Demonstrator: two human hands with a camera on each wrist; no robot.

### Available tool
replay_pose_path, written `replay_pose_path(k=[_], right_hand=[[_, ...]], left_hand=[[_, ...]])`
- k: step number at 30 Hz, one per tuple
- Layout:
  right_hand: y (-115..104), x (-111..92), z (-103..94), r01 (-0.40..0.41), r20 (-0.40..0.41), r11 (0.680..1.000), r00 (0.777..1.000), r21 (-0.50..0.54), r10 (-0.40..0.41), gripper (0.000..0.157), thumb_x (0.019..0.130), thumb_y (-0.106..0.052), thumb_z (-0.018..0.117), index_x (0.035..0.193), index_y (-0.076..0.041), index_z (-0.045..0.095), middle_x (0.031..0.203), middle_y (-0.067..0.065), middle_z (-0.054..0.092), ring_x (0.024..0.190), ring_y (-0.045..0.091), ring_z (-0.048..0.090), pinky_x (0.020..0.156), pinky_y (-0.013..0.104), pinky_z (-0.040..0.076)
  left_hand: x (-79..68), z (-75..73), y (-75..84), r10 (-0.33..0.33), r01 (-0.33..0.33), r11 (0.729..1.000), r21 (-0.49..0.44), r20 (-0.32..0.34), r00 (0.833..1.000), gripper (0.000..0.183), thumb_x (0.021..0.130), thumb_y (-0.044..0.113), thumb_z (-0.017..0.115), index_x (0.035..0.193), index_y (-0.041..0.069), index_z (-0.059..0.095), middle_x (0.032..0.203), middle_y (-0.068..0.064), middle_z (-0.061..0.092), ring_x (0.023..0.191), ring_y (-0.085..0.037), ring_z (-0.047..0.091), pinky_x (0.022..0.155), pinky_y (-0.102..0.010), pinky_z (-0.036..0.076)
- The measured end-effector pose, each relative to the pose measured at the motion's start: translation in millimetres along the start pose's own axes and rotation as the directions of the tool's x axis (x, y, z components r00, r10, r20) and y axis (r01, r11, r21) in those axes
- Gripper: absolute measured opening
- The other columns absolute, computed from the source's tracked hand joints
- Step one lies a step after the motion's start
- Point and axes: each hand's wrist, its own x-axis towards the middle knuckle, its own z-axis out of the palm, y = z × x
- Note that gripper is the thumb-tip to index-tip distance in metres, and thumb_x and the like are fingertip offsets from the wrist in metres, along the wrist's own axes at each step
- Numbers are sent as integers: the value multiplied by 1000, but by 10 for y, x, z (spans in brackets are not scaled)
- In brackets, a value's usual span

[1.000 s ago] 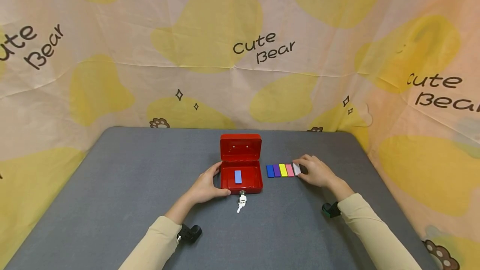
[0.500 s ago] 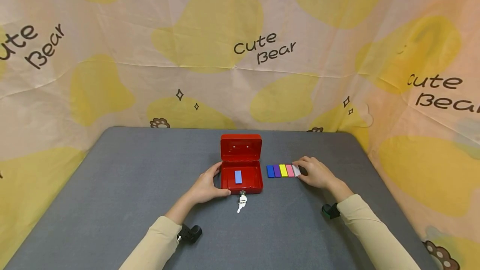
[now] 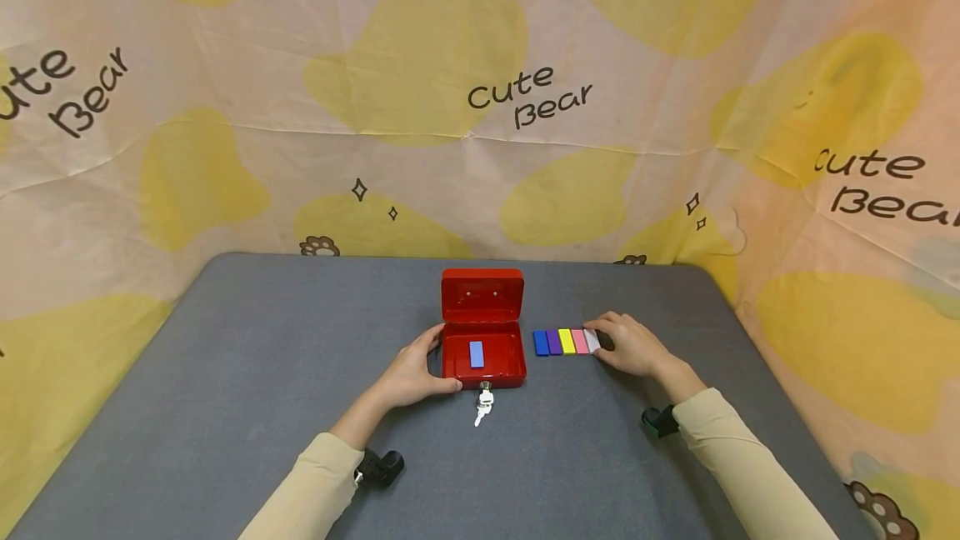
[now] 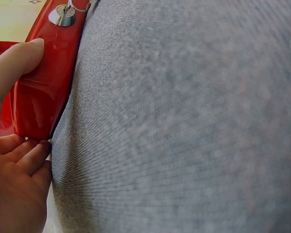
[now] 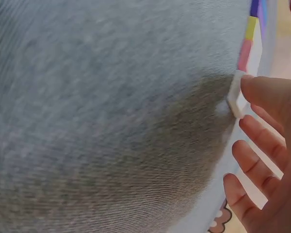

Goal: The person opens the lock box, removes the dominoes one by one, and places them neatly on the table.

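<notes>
In the head view a red cash box (image 3: 504, 350) has its lid raised. A light-blue block (image 3: 476, 354) lies inside, and keys (image 3: 484, 403) hang from the front lock. My left hand (image 3: 408, 370) grips the box's left end, thumb (image 4: 30, 54) on the front wall and fingers at the side. Right of the box, blue (image 3: 541, 343), purple (image 3: 554, 342), yellow (image 3: 567, 342) and pink (image 3: 579, 342) blocks lie in a row. At its right end, my right hand (image 3: 633, 345) pinches a white block (image 3: 592, 342) between thumb and index finger; its other fingers are spread.
A grey cloth-covered table (image 3: 285, 357) carries everything. Behind and beside it hangs a printed cloth (image 3: 420, 65) with yellow patches and lettering. A dark wrist device (image 3: 380, 467) sits under the left forearm, another (image 3: 661, 421) under the right.
The white block has shifted slightly left and straightened against the pink block, with my right hand still on it. The left hand and the cash box hold their place.
</notes>
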Motion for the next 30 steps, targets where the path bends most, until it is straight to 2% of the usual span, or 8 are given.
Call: replay_pose_path(k=[8, 13, 19, 30], right_hand=[[-27, 36, -22, 35, -51, 999, 998, 26, -33, 40, 79, -14, 70, 117, -5, 62, 108, 11, 61, 93, 27, 56, 79, 45, 48], [-135, 76, -58, 72, -73, 992, 995, 101, -64, 38, 81, -11, 68, 117, -1, 61, 106, 13, 62, 83, 26, 54, 70, 38, 46], [-269, 158, -58, 97, -90, 985, 992, 142, -85, 35, 83, -12, 67, 116, -2, 62, 106, 13, 63, 91, 27, 58, 78, 42, 50], [-509, 298, -86, 95, -78, 971, 994, 217, -80, 36, 83, -16, 68, 117, -5, 61, 108, 11, 64, 91, 26, 59, 79, 39, 51]], left_hand=[[-4, 5, 6, -4, 4, 1000, -1, -1, 1000, 92, 64, 28, 82, 140, 7, 35, 139, -13, 43, 123, -29, 47, 97, -44, 43], [-3, 8, 5, -3, 3, 1000, -5, -1, 1000, 92, 64, 29, 82, 140, 7, 35, 139, -13, 43, 123, -29, 48, 96, -45, 43], [14, 14, -13, 4, -4, 1000, 1, -4, 1000, 93, 64, 30, 82, 140, 7, 34, 139, -13, 43, 123, -29, 48, 95, -45, 44], [16, 9, -15, 7, -7, 1000, 6, 2, 1000, 93, 64, 31, 82, 140, 7, 34, 139, -12, 43, 123, -29, 47, 96, -44, 44]])
